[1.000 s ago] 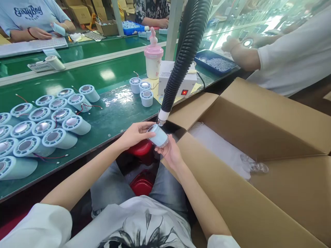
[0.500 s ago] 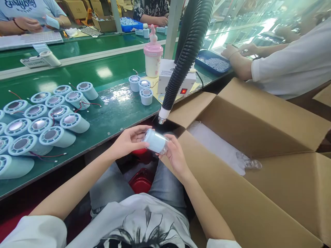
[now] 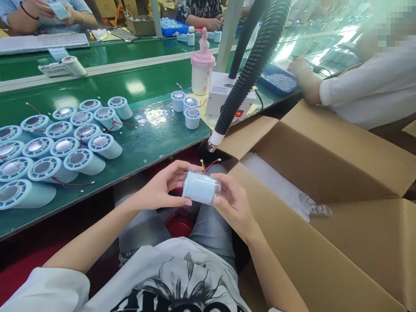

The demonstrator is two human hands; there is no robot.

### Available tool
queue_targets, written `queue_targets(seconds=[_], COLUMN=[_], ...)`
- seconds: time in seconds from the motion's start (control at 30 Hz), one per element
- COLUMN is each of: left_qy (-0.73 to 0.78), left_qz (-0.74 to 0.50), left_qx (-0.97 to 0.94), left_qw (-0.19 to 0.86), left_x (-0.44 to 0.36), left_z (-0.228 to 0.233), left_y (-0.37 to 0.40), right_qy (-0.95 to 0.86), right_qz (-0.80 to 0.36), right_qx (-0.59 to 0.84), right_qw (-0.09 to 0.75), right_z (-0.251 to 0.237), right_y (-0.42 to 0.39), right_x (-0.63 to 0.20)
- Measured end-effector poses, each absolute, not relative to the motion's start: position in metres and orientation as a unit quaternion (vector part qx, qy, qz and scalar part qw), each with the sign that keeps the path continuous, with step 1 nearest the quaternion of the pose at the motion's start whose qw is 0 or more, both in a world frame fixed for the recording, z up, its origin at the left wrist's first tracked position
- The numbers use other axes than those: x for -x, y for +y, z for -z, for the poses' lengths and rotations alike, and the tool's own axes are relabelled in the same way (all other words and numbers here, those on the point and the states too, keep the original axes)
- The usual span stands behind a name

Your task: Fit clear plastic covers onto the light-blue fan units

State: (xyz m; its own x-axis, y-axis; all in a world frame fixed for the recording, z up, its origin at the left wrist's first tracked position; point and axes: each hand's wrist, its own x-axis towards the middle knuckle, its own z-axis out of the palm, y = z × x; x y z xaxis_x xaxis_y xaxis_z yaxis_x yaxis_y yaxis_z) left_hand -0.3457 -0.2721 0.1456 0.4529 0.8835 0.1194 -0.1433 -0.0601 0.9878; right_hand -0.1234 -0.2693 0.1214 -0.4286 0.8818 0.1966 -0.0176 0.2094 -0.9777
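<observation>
Both hands — left hand [image 3: 162, 190], right hand [image 3: 234, 204] — clamped on one pale-blue cylinder [image 3: 200, 188]; perhaps two wires [image 3: 209, 165].

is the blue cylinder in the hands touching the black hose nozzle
No, the blue cylinder is held between the left hand and right hand over the lap, clearly below and apart from the hose nozzle.

Factory assembly line: green conveyor belt [image 3: 152, 143], rows of identical pale-blue housings [image 3: 55, 147], cardboard carton [image 3: 325, 173].
</observation>
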Motion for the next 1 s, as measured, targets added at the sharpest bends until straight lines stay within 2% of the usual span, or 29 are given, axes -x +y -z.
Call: queue_targets(seconds=[0.17, 0.3, 0.63, 1.0], left_qy=[0.348, 0.364, 0.352, 0.332], left_qz=[-0.357, -0.348, -0.355, -0.339], left_qx=[-0.627, -0.652, -0.749, -0.793], left_qw=[0.598, 0.567, 0.435, 0.383], left_x=[0.352, 0.355, 0.362, 0.364], left_z=[-0.153, -0.155, -0.153, -0.149], left_y=[-0.287, -0.293, -0.298, -0.301], right_qy=[-0.803, -0.821, -0.743, -0.623], right_qz=[-0.386, -0.370, -0.503, -0.641], right_qx=[0.247, 0.226, 0.288, 0.342], right_qw=[0.382, 0.371, 0.335, 0.290], right_z=[-0.130, -0.133, -0.133, -0.146], right_y=[-0.269, -0.269, -0.276, -0.276], right_x=[0.118, 0.117, 0.114, 0.122])
